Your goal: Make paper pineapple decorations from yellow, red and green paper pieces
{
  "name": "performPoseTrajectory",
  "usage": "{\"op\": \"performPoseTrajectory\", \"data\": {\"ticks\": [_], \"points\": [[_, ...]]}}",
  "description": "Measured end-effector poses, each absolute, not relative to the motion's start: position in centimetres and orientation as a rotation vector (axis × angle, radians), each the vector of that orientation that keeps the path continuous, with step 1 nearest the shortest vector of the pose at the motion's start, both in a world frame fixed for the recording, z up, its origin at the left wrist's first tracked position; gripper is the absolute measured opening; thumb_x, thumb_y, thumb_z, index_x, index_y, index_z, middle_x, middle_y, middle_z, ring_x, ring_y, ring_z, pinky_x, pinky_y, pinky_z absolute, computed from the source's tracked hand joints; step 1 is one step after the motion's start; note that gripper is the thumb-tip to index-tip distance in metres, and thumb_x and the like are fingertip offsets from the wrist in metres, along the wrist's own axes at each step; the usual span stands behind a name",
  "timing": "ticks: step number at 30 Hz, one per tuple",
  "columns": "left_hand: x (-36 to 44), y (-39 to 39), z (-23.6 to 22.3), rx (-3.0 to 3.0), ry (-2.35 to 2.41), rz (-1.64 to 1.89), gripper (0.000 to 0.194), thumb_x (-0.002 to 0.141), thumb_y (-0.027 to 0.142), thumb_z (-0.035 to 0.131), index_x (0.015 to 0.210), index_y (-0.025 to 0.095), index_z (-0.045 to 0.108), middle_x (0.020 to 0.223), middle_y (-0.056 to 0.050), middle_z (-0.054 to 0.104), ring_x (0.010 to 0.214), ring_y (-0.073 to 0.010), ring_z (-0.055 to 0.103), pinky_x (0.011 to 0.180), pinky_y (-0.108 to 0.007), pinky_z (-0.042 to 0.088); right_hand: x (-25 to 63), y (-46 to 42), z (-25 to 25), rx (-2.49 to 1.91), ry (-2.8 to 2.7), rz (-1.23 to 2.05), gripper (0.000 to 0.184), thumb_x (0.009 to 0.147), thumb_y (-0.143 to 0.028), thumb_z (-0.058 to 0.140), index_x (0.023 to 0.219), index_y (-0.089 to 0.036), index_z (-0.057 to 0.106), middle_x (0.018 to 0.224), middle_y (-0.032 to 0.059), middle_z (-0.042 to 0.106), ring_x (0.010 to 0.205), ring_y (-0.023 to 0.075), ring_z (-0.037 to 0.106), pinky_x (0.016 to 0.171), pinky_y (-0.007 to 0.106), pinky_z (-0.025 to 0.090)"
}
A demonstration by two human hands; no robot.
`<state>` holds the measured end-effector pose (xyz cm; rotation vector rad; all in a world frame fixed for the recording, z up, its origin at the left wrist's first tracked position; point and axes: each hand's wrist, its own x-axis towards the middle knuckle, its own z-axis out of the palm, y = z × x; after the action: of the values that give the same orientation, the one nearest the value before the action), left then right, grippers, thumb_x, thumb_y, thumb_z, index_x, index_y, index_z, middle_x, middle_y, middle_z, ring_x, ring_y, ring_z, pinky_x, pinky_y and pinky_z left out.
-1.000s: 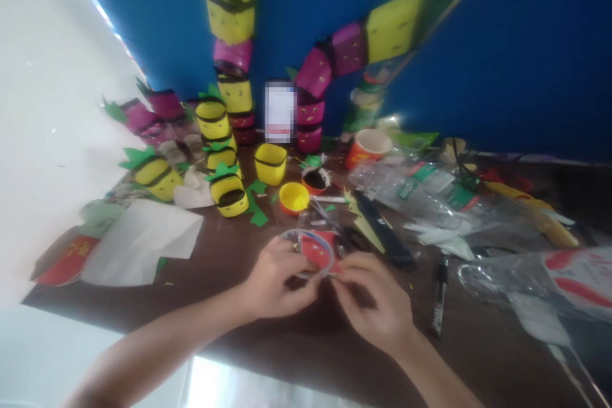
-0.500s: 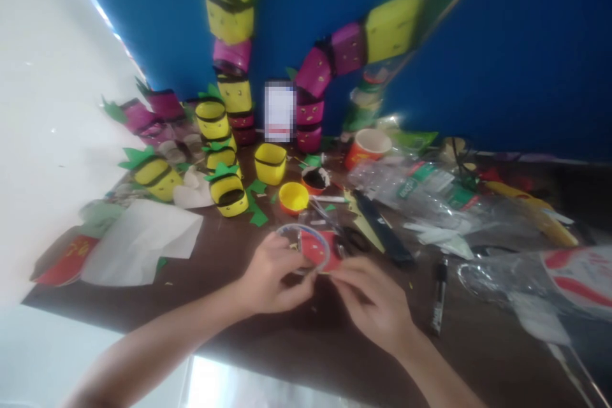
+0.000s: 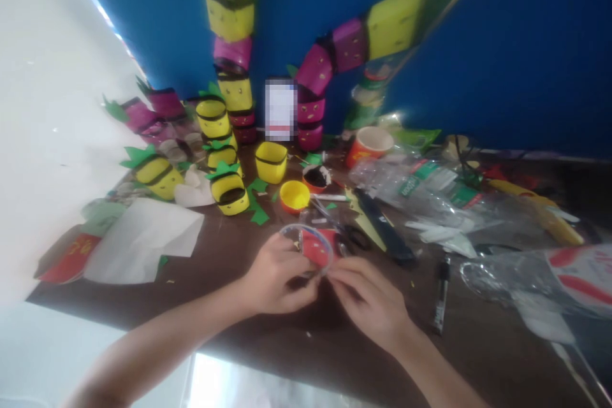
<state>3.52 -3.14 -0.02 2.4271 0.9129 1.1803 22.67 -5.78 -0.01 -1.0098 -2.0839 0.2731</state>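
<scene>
Over the front middle of the table, my left hand [image 3: 277, 277] is closed on a thin clear plastic ring [image 3: 327, 248], which arches above its fingers. From the other side my right hand [image 3: 370, 298] pinches at the ring's lower right edge, its fingertips near those of the left. What exactly lies between the right fingertips is too blurred to tell. Just behind the ring is a small red piece [image 3: 316, 246] with light marks. Scissors [image 3: 356, 237] with dark handles lie beyond my right hand. A yellow-lined cup [image 3: 294, 196] stands behind the ring.
Yellow pineapple-like cups [image 3: 229, 194] with green leaves stand at the left, near white paper [image 3: 146, 242]. Clear plastic bottles [image 3: 406, 185] lie at the right. A black marker [image 3: 441, 293] lies right of my hand. Stacked yellow and purple cups [image 3: 313, 70] lean along the blue wall.
My right fingertips have shifted slightly left, closer to the left ones. The ring stays in my left hand, and the view has moved a little.
</scene>
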Motion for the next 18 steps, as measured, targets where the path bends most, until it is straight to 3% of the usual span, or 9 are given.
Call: {"op": "performPoseTrajectory", "data": {"ticks": [18], "points": [[3.47, -2.97, 0.02, 2.350, 1.011, 1.152, 0.007, 0.074, 0.021, 0.054, 0.073, 0.019, 0.060, 0.057, 0.001, 0.056, 0.059, -0.0126, 0.049, 0.064, -0.028, 0.035, 22.60, -5.73, -0.35, -1.027, -2.037, 0.308, 0.017, 0.078, -0.009, 0.053, 0.088, -0.021, 0.057, 0.083, 0.0035, 0.063, 0.075, 0.0144, 0.062, 0.072, 0.027, 0.052]]}}
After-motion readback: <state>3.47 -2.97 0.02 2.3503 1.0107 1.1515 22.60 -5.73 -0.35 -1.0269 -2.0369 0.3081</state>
